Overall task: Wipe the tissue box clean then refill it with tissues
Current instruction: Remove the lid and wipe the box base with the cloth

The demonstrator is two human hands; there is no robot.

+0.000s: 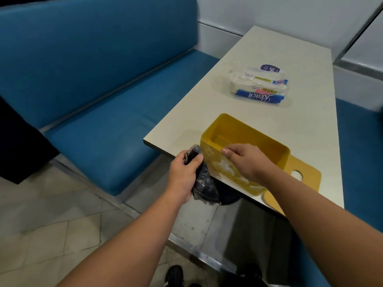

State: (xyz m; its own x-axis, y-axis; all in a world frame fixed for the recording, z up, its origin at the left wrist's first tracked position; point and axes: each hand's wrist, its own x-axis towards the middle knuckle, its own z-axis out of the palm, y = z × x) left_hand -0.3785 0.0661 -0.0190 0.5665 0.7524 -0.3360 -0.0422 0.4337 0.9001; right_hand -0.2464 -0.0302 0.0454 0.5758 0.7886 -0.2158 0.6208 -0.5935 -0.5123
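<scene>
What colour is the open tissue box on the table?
Mustard yellow tissue box, seen best in the head view.

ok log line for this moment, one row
stage: wiping | left hand: grips dark cloth | right hand: holds yellow tissue box rim | box: open, empty | tissue packs: on table
</scene>
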